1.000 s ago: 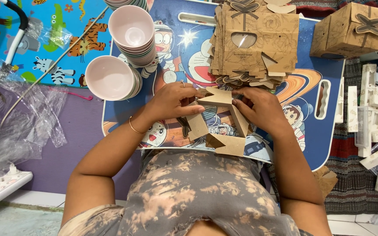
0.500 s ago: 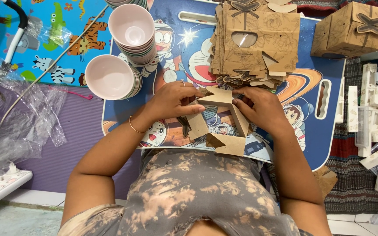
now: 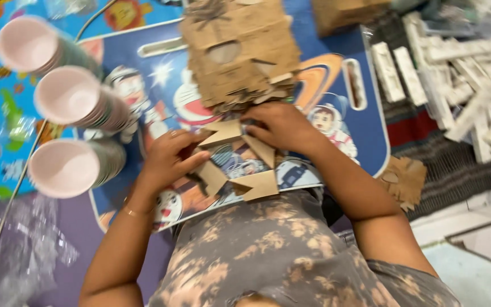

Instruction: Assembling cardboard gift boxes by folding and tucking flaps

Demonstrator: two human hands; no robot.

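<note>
A flat brown cardboard cut-out (image 3: 240, 162) with loose flaps lies on a blue cartoon-printed lap table (image 3: 336, 119). My left hand (image 3: 169, 159) grips its left side, thumb on a flap. My right hand (image 3: 279, 128) presses on its upper right edge. Just beyond my hands sits a stack of brown cardboard box blanks (image 3: 240, 51), each with a round window hole.
Three stacks of pale pink paper cups (image 3: 66, 136) lie on their sides at the left. Crumpled clear plastic (image 3: 24, 250) is at the lower left. White cardboard strips (image 3: 473, 74) pile up at the right. More brown blanks (image 3: 404, 179) rest on a striped mat.
The view has tilted and shifted, so the scene looks rotated and blurred. My hands stay on the same cardboard piece, with the flaps folded slightly differently.
</note>
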